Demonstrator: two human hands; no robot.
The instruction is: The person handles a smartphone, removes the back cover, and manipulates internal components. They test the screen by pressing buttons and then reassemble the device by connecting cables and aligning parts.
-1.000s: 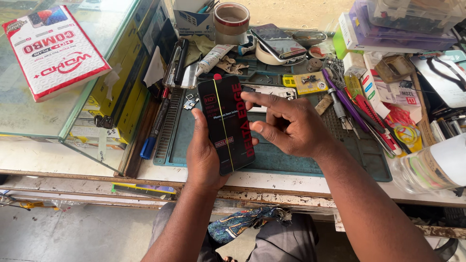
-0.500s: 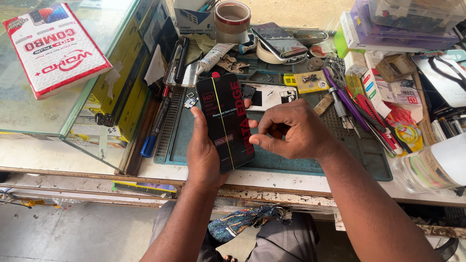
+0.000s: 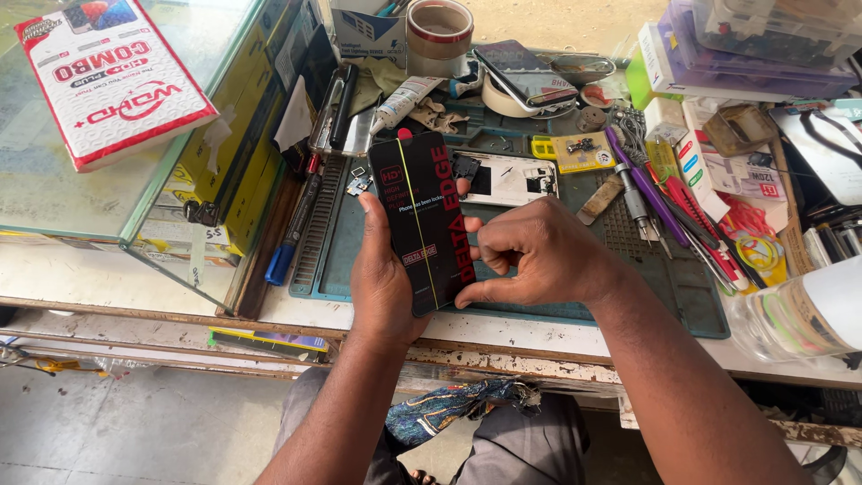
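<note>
Here the left hand (image 3: pixel 382 278) clasps the black pack (image 3: pixel 422 220); right hand (image 3: pixel 530 256) pinches its edge.

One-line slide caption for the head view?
Left hand cradles a black phone while right hand pinches its edge.

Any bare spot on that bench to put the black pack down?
Green mat is bare left of the left hand, beside the blue pen. Glass top below the white box is free. Right tool pile is crowded.

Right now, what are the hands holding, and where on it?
The left hand cradles a black phone from behind, gripping its lower half. The right hand pinches its lower right edge.
</note>
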